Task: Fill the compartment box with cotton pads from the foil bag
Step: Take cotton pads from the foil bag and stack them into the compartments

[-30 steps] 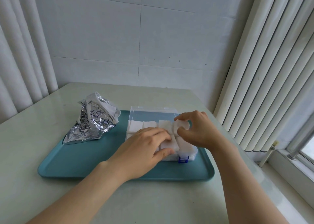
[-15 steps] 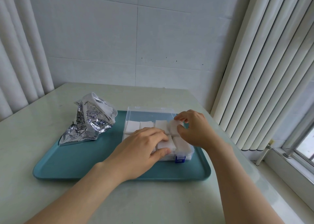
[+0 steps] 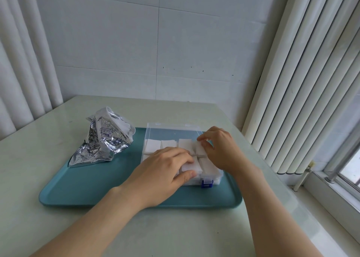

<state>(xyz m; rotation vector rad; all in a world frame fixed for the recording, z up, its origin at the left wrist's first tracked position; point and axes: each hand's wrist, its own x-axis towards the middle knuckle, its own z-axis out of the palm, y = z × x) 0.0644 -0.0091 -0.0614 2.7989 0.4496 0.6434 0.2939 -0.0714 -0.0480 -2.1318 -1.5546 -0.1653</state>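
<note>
Status: the box sits at about 3 o'clock from the centre of the tray. Its clear lid stands up along the 12 o'clock edge, so both hands can come in from 6. The blue latch faces us at 6. The foil bag lies crumpled at the tray's 10 o'clock, near the box but not touching. That's a short reach for refills and clear of the hands.

Cotton pads are in the box. The back row shows white squares from 9 round to 12. Our hands cover most of the front row, so we can't count which cells are full.

Left hand: fingers curl over the top of the front stack, with the thumb against its 6 o'clock edge, so it's gripping. We read this as holding the stack down and square while the neighbouring cell gets filled.

Right hand: thumb and fingertips pinch the corner stack at the box's 2 o'clock cell. The stack looks tilted and not seated. A pinch at the top edge makes sense, since it lets us steer the bottom edge between the dividers.

Judgement: we're late in the fill, seating one of the last cells. Next we'd push that stack flat, then check the hidden front cells. Risk: soft pads buckle or ride over a divider and foul the lid.
</note>
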